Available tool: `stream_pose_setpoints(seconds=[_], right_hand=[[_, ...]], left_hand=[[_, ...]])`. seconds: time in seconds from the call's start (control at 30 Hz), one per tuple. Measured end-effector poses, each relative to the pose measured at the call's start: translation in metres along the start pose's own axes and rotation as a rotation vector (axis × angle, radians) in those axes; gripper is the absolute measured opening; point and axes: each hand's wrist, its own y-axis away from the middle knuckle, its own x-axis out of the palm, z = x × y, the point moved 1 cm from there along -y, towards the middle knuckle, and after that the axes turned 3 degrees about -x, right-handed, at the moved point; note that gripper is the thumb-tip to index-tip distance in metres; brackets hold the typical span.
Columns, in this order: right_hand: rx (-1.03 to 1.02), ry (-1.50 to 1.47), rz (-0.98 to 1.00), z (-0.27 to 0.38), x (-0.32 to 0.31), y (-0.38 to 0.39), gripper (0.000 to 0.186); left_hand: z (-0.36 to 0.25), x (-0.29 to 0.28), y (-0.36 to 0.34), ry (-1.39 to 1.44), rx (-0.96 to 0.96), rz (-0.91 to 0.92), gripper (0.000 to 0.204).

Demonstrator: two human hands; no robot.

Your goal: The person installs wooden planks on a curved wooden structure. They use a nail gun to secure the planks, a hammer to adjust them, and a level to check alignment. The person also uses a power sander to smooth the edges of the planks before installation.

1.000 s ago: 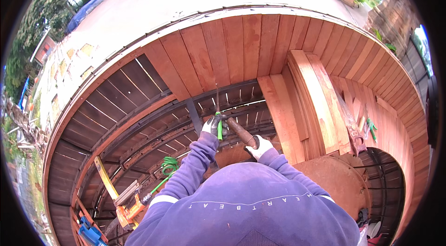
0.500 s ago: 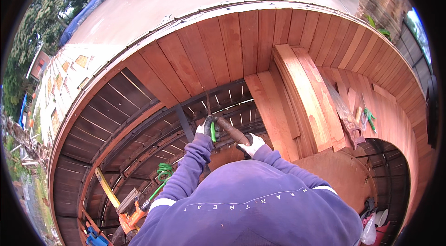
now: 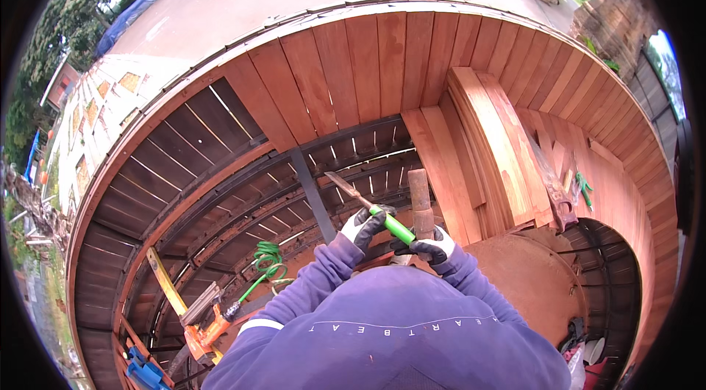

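Note:
My left hand [image 3: 366, 224], in a white and black glove, is closed on a green-handled chisel [image 3: 390, 224], whose long narrow blade points up and left over the dark slatted frame. My right hand [image 3: 430, 246], gloved alike, is closed on the lower part of a brown, rusty-looking cylinder [image 3: 419, 191] that stands roughly upright behind the end of the green handle. The handle's lower end lies against my right hand; whether those fingers also grip it I cannot tell.
Red wooden boards [image 3: 351, 73] line the curved rim. Loose planks [image 3: 500, 154] lie stacked at the right beside a saw [image 3: 561, 210] and green clamp [image 3: 583, 191]. An orange and yellow tool [image 3: 202, 335] with a green coiled hose [image 3: 268, 257] lies lower left. A brown panel [image 3: 529, 279] sits below.
Both hands have moved down and right. The chisel has swung from upright to a slant, tip left, and the brown cylinder has turned from slanting left to nearly upright.

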Motion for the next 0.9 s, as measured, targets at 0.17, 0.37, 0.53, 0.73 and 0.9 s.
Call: stream_pose_setpoints(seconds=[0.17,0.37,0.53,0.73,0.9], right_hand=[[-0.032,0.224,-0.130,-0.003,0.020,0.046,0.053],[-0.140,0.150,-0.042,-0.009,0.011,0.083,0.070],[-0.333,0.093,0.067,0.002,-0.011,0.122,0.067],[-0.460,-0.080,0.072,0.034,-0.055,0.249,0.057],[-0.591,-0.329,-0.174,-0.006,-0.130,0.392,0.063]], left_hand=[[0.022,0.018,0.022,0.105,-0.130,0.160,0.032],[0.024,0.058,0.035,-0.688,0.190,0.182,0.041],[-0.021,0.130,0.046,-1.232,0.330,0.197,0.042],[-0.005,0.270,0.043,-1.368,0.524,0.455,0.043],[0.009,0.441,0.026,-1.039,0.462,0.699,0.020]])
